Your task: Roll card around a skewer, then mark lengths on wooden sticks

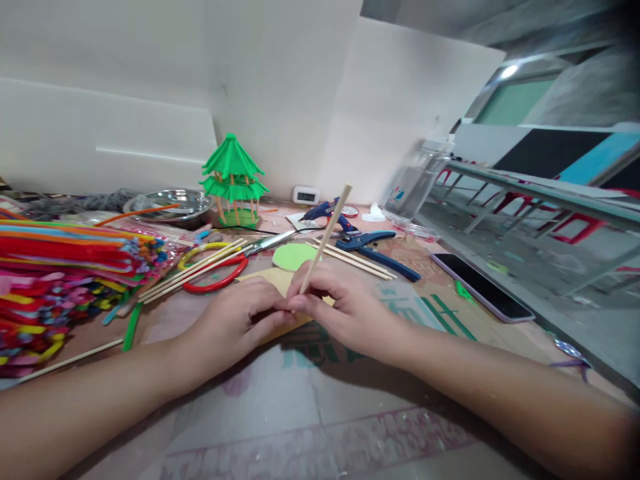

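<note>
Between the thumb and fingers of my right hand (340, 300) is a thin wooden stick (327, 237), tilted with its upper end to the right. My left hand (245, 310) is closed in a pinch close to the stick's lower end, and its fingertips meet those of my right hand. Whatever the left fingers hold is hidden. Under both hands lies a yellowish sheet (273, 277), with a light green disc (294, 256) just beyond. More wooden sticks lie on either side, one bundle (193, 270) across red-and-yellow-handled scissors (220, 277).
A green model pavilion (233, 183) stands at the back beside a metal bowl (175, 207). Colourful pipe cleaners (65, 280) are piled at left. Behind the disc are a blue glue gun (323, 211) and blue-handled pliers (380, 250). A phone (483, 287) lies near the right edge.
</note>
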A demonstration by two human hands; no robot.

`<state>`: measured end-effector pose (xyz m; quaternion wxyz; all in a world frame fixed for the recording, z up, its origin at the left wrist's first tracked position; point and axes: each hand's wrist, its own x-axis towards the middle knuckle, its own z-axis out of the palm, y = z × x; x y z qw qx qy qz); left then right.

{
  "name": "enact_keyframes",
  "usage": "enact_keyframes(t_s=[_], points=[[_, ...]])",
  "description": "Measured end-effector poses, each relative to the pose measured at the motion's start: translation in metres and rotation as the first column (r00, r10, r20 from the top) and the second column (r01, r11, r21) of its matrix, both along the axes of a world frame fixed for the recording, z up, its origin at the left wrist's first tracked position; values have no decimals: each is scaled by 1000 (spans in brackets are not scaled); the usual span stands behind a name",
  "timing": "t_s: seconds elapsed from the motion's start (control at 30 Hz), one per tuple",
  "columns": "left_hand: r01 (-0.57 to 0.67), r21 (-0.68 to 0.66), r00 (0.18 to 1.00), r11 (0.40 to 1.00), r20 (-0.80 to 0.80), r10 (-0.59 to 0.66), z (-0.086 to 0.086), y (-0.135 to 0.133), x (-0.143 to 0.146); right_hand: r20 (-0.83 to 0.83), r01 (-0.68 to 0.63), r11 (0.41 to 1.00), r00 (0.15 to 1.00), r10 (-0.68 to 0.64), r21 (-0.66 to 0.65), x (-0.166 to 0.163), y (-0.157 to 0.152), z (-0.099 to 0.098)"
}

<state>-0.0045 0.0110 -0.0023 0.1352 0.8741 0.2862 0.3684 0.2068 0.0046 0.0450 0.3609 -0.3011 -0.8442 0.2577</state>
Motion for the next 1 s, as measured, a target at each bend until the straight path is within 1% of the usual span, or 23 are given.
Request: enact_keyframes(t_s=[0.03,0.07,0.1,0.13,0.17,0.23,0.27,0.3,0.37,0.43,0.47,0.5,0.53,0.6,0.67,0.77,0.87,0.93,1.0], points=[[19,53,1000,998,-15,-18,0,-1,-1,17,32,999,999,-32,8,2,0,3],[29,117,999,993,-29,-26,1,-3,-3,68,82,997,994,-82,11,6,0,7],[29,194,999,981,-44,-21,2,-6,-4,157,138,990,978,-140,24,10,2,12],[24,284,998,959,-65,-6,4,-9,-5,277,179,982,942,-190,67,14,3,15],[18,374,995,927,-101,22,5,-12,-5,397,176,977,893,-211,123,18,5,18],[5,504,972,863,-205,115,9,-15,-6,557,100,978,809,-187,182,24,9,21],[-5,531,951,847,-260,169,12,-15,-6,593,60,981,789,-159,183,26,10,21],[-29,535,927,844,-302,224,16,-13,-8,606,35,983,783,-139,179,26,12,20],[-133,496,883,858,-334,330,25,-3,-14,599,41,980,787,-152,195,26,15,18],[-273,400,825,875,-370,427,36,11,-25,584,96,966,780,-224,242,27,21,16],[-313,334,772,889,-455,443,41,18,-32,579,123,959,775,-253,255,28,25,15],[-395,271,709,878,-518,479,45,25,-39,571,150,954,774,-276,258,30,30,15],[-458,205,646,865,-592,483,48,31,-45,560,174,953,777,-287,247,32,34,15],[-495,135,588,858,-676,445,48,40,-56,532,202,958,798,-281,203,35,41,15],[-495,104,567,863,-714,412,44,46,-61,500,208,962,824,-269,174,37,44,17],[-499,98,551,861,-732,402,34,50,-61,440,224,954,850,-291,199,39,44,24],[-502,117,548,857,-723,420,30,49,-54,310,315,914,869,-386,255,46,43,36],[-495,130,556,859,-712,428,30,46,-49,231,380,887,868,-440,263,52,44,43],[-482,127,565,867,-711,419,30,43,-45,195,428,868,856,-479,251,57,46,47]])
